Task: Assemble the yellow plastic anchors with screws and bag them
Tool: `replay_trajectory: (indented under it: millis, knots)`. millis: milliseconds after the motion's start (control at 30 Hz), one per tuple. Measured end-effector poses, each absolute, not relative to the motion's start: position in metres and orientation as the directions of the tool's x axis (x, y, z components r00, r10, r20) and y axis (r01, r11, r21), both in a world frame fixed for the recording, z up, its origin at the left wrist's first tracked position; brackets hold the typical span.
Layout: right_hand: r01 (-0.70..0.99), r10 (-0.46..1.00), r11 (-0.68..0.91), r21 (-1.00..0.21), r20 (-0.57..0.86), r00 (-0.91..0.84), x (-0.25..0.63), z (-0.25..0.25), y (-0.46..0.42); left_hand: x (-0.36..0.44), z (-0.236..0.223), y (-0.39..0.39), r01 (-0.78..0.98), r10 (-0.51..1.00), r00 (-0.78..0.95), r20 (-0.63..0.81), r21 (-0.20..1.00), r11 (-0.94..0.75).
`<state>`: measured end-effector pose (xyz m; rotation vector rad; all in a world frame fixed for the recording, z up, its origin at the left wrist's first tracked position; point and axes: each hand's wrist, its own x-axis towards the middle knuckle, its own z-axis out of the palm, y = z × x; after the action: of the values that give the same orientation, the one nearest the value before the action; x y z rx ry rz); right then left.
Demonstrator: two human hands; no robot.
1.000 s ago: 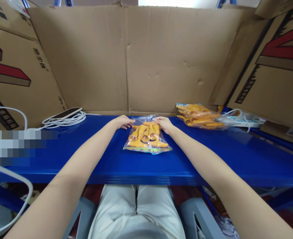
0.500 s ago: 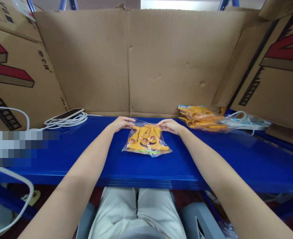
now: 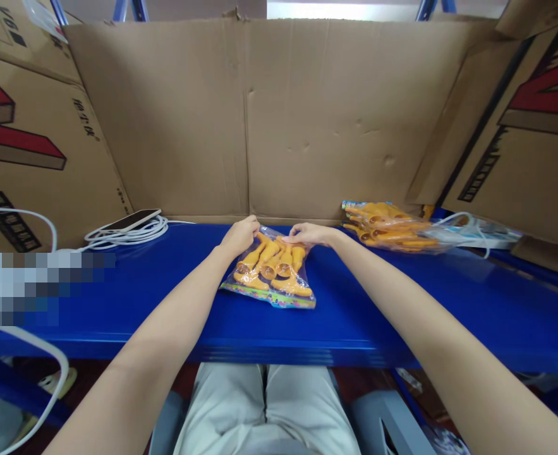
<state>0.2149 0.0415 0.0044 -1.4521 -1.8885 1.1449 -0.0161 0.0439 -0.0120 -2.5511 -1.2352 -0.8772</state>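
A clear plastic bag [image 3: 297, 292] of orange plastic pieces lies on the blue shelf in front of me, its colourful printed edge turned towards me. Several of the orange pieces [image 3: 270, 270] have flared, cup-like ends; their exact kind I cannot make out. My left hand [image 3: 241, 236] is closed on the bag's far left corner. At the far edge, my right hand [image 3: 306, 234] pinches the film towards the right side. The fingertips of both hands are partly hidden.
Another bag of orange pieces [image 3: 387, 227] lies at the back right, beside white cables [image 3: 473, 230]. A phone [image 3: 133, 219] rests on a coiled white cable [image 3: 122, 237] at the back left. Cardboard [image 3: 174, 120] walls the back and sides. The blue shelf's front edge [image 3: 279, 355] is above my lap.
The bag has turned, its printed edge swinging left and nearer to me. My right hand has moved left along the far edge, and my left hand has shifted slightly right, its fingers more curled.
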Motion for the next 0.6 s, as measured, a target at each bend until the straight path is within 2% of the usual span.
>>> replay_trajectory:
  millis: [67,133,200,267,433,500,600]
  knots:
    - [0.52,0.839,0.003,-0.854,-0.281,-0.466,0.217,0.009,0.046,-0.014,-0.01,0.04,0.762,0.623,0.497,0.605,0.04,-0.647]
    - [0.492,0.687,-0.057,-0.869,-0.392,-0.612,0.217,0.013,0.048,-0.01,-0.008,0.037,0.758,0.587,0.502,0.635,0.002,-0.652]
    - [0.429,0.596,-0.097,-0.898,-0.397,-0.698,0.215,0.013,0.048,-0.008,-0.007,0.035,0.758,0.554,0.494,0.67,-0.02,-0.652]
    - [0.351,0.599,-0.131,-0.927,-0.357,-0.717,0.212,0.012,0.044,-0.005,-0.006,0.033,0.76,0.534,0.478,0.697,-0.024,-0.65]
    - [0.182,0.796,-0.155,-0.971,-0.232,-0.559,0.221,0.017,0.03,-0.005,-0.004,0.032,0.759,0.491,0.38,0.784,0.039,-0.649]
    - [0.086,0.894,-0.119,-0.989,-0.144,-0.424,0.236,0.023,0.028,-0.009,-0.004,0.034,0.761,0.489,0.317,0.813,0.09,-0.642]
    - [-0.076,0.993,0.016,-0.997,0.024,-0.114,0.266,0.035,0.034,-0.016,-0.007,0.037,0.768,0.525,0.267,0.808,0.15,-0.623]
